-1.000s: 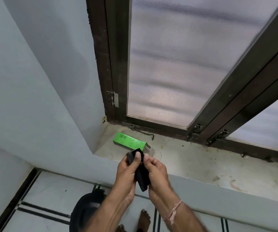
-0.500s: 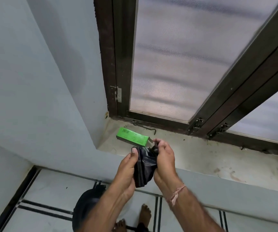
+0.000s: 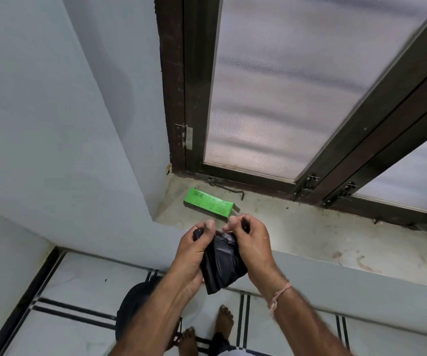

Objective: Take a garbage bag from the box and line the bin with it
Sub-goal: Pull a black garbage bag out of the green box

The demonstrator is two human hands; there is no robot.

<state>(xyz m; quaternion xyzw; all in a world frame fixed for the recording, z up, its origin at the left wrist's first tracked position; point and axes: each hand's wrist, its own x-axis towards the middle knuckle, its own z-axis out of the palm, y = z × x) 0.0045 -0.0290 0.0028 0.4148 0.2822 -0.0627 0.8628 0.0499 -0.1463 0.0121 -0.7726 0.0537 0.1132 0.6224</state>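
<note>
Two bare feet (image 3: 224, 322) stand on the striped floor (image 3: 79, 291) below the sill (image 3: 310, 235), and a dark round bin (image 3: 133, 312), largely hidden by the left forearm, sits on that floor just to their left. Above them, in front of the sill's near edge, both hands hold a black garbage bag (image 3: 221, 265), folded and crumpled, clear of the box and outside the bin. The left hand (image 3: 194, 250) pinches the bag's upper left corner between thumb and curled fingers; the right hand (image 3: 252, 245), a thread band (image 3: 279, 295) on its wrist, pinches the upper right edge, so the bag hangs between them. The green box (image 3: 208, 205) lies flat at the sill's left end, near the wall corner. A metal hook (image 3: 229, 187) lies beyond it. The dark-framed window (image 3: 297, 86) rises from the sill's far edge.
</note>
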